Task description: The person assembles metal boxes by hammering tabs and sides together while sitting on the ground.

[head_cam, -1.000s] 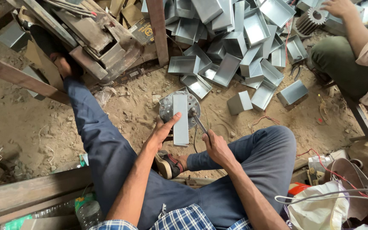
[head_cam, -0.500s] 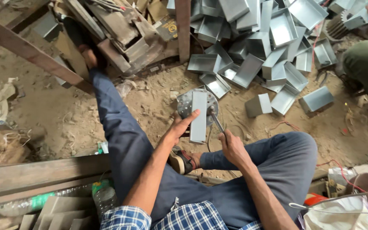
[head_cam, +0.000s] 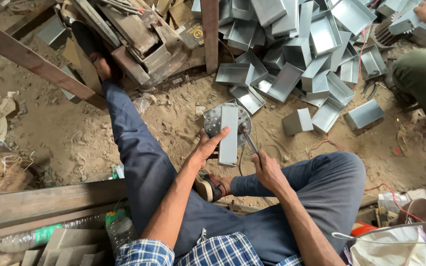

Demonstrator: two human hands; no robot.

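Left hand [head_cam: 207, 147] grips the left edge of an upright grey metal box [head_cam: 229, 134], thumb across its face. The box stands on a round metal block [head_cam: 213, 119] on the dirt floor. Right hand [head_cam: 267, 167], closed around a hammer [head_cam: 248, 139], sits just right of the box, the hammer head touching it.

A single camera is mounted on the person's head and faces steeply downward and forward. It looks along the forearms, over the checked shirt [head_cam: 193, 251] and blue trousers [head_cam: 173, 197], to the dirt floor [head_cam: 65, 128] in front. The hands sit near the frame centre at close range, roughly an arm's reach below the lens. The upper edge takes in a heap of metal boxes [head_cam: 301, 44] farther off. No second view overlaps this one.
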